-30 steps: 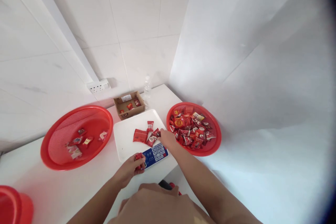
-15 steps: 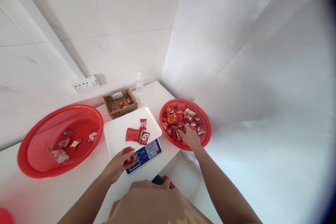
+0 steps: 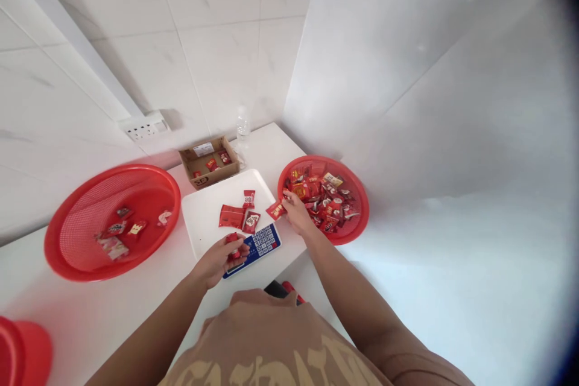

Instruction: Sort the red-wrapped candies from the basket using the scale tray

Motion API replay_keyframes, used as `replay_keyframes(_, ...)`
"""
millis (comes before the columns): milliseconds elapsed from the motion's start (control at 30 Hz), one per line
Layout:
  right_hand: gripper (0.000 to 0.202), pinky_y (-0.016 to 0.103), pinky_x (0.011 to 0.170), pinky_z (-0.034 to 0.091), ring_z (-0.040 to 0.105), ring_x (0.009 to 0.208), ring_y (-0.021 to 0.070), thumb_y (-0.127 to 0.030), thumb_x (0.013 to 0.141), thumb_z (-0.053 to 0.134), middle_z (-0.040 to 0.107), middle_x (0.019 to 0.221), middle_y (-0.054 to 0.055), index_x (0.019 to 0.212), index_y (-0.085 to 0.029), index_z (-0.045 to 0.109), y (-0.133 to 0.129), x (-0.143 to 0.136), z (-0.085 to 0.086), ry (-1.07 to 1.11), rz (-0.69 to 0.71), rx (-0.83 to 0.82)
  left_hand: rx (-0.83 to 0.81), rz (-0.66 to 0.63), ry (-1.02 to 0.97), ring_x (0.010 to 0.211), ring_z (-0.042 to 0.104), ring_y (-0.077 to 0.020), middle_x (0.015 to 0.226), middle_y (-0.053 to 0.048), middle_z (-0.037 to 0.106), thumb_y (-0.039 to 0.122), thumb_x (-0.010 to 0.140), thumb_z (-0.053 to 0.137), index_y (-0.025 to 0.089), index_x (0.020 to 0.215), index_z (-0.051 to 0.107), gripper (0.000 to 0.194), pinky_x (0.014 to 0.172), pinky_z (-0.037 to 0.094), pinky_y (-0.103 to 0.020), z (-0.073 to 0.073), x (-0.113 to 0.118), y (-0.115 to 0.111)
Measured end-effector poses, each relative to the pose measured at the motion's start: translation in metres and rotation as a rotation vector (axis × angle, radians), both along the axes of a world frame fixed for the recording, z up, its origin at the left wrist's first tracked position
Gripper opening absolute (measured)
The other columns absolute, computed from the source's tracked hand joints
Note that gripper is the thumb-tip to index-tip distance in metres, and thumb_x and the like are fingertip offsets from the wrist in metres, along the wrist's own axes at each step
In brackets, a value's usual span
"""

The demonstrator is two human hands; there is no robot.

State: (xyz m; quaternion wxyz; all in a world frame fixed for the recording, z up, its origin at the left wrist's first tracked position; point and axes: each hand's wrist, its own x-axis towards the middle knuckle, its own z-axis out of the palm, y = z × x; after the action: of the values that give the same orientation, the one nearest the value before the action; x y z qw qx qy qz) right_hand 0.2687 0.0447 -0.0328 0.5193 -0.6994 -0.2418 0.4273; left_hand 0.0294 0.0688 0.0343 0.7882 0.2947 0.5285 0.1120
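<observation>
My left hand [image 3: 222, 260] is closed around a red-wrapped candy [image 3: 233, 247] above the lower edge of the white scale [image 3: 203, 208]. Between the fingertips of my right hand [image 3: 296, 214] is a red packet with yellow print [image 3: 275, 210], held over the scale's right edge. Three red wrapped pieces lie together on the scale pan, the largest a flat red packet [image 3: 230, 216]. To the right, a red basket [image 3: 363, 217] holds many mixed wrapped sweets, partly hidden by my right hand. The blue keypad [image 3: 265, 242] of the scale faces me; my left hand covers part of its display.
A cardboard box [image 3: 208, 178] with a few red packets stands behind the scale, beside a clear plastic bottle [image 3: 243, 123]. At the left, another red basket [image 3: 54, 247] holds several packets. A red container [image 3: 36, 350] sits at the lower left. Walls close in behind and right.
My right hand has come out of the right basket and moved left, now with a red packet in its fingers. My left hand keeps its candy. The whole view has shifted slightly.
</observation>
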Motion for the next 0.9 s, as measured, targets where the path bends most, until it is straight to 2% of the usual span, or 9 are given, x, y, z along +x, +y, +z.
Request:
replay_keyframes(167, 0.041, 0.035, 0.097, 0.043, 0.056, 0.110, 0.0184, -0.024, 0.078, 0.049, 0.059, 0.119, 0.008, 0.119, -0.022, 0.053, 0.002, -0.008, 0.007, -0.275, 0.049, -0.036, -0.016, 0.015, 0.009, 0.081, 0.064, -0.0149, 0.084, -0.005, 0.065, 0.020, 0.080, 0.061, 0.018, 0.095, 0.056, 0.016, 0.081, 0.053, -0.031, 0.000, -0.007, -0.001)
replay_keyframes(267, 0.035, 0.037, 0.097, 0.042, 0.058, 0.103, 0.0179, -0.023, 0.078, 0.050, 0.062, 0.110, 0.007, 0.112, -0.020, 0.057, -0.014, -0.007, 0.017, -0.349, 0.129, -0.032, -0.012, 0.012, -0.013, 0.088, 0.064, -0.0155, 0.091, -0.006, 0.065, 0.012, 0.073, 0.063, 0.019, 0.100, 0.055, 0.029, 0.087, 0.050, -0.032, -0.003, -0.008, -0.003)
replay_keyframes(433, 0.036, 0.033, 0.074, 0.052, 0.061, 0.081, 0.0159, -0.035, 0.079, 0.055, 0.062, 0.090, 0.003, 0.111, -0.019, 0.057, -0.047, -0.034, 0.036, -0.034, 0.412, -0.076, 0.049, -0.166, -0.057, 0.093, 0.062, -0.0158, 0.102, -0.006, 0.064, 0.010, 0.068, 0.065, 0.020, 0.120, 0.049, 0.055, 0.086, 0.048, -0.029, -0.007, 0.004, -0.013)
replay_keyframes(500, 0.040, 0.030, 0.067, 0.052, 0.061, 0.078, 0.0148, -0.036, 0.078, 0.058, 0.063, 0.090, 0.002, 0.115, -0.021, 0.055, -0.059, -0.052, 0.043, 0.109, 0.537, -0.092, 0.145, -0.295, -0.060, 0.082, 0.062, -0.0157, 0.090, -0.004, 0.065, 0.014, 0.068, 0.067, 0.021, 0.130, 0.041, 0.068, 0.077, 0.048, -0.030, -0.010, 0.011, -0.020)
replay_keyframes(567, 0.041, 0.029, 0.066, 0.052, 0.061, 0.075, 0.0133, -0.034, 0.077, 0.060, 0.064, 0.089, 0.001, 0.115, -0.022, 0.054, -0.070, -0.066, 0.048, 0.143, 0.581, -0.101, 0.283, -0.417, -0.032, 0.069, 0.060, -0.0151, 0.074, 0.000, 0.063, 0.017, 0.066, 0.069, 0.019, 0.136, 0.036, 0.078, 0.068, 0.047, -0.029, -0.014, 0.016, -0.027)
replay_keyframes(633, 0.037, 0.028, 0.066, 0.052, 0.060, 0.071, 0.0122, -0.031, 0.076, 0.061, 0.064, 0.085, 0.000, 0.111, -0.021, 0.055, -0.077, -0.074, 0.051, 0.130, 0.544, -0.104, 0.378, -0.493, -0.013, 0.060, 0.057, -0.0141, 0.067, 0.002, 0.061, 0.017, 0.064, 0.069, 0.018, 0.138, 0.035, 0.082, 0.062, 0.045, -0.028, -0.020, 0.020, -0.034)
replay_keyframes(733, 0.033, 0.029, 0.066, 0.052, 0.060, 0.071, 0.0126, -0.033, 0.074, 0.062, 0.065, 0.085, 0.001, 0.105, -0.020, 0.056, -0.082, -0.070, 0.049, 0.144, 0.483, -0.093, 0.384, -0.517, -0.040, 0.063, 0.057, -0.0148, 0.074, 0.000, 0.065, 0.022, 0.067, 0.069, 0.019, 0.139, 0.035, 0.079, 0.063, 0.046, -0.028, -0.027, 0.021, -0.037)
replay_keyframes(800, 0.036, 0.030, 0.067, 0.052, 0.061, 0.073, 0.0136, -0.037, 0.073, 0.063, 0.065, 0.087, 0.001, 0.103, -0.020, 0.056, -0.084, -0.057, 0.044, 0.138, 0.403, -0.088, 0.442, -0.503, 0.006, 0.074, 0.060, -0.0180, 0.085, -0.005, 0.067, 0.027, 0.071, 0.067, 0.019, 0.136, 0.040, 0.071, 0.071, 0.047, -0.031, -0.029, 0.020, -0.034)
replay_keyframes(900, 0.045, 0.033, 0.072, 0.053, 0.062, 0.077, 0.0153, -0.044, 0.070, 0.064, 0.064, 0.090, 0.003, 0.106, -0.019, 0.054, -0.086, -0.027, 0.034, 0.095, 0.154, -0.090, 0.736, -0.526, 0.196, 0.104, 0.057, -0.0263, 0.113, -0.014, 0.063, 0.030, 0.077, 0.062, 0.016, 0.129, 0.050, 0.056, 0.092, 0.042, -0.039, -0.028, 0.013, -0.019)
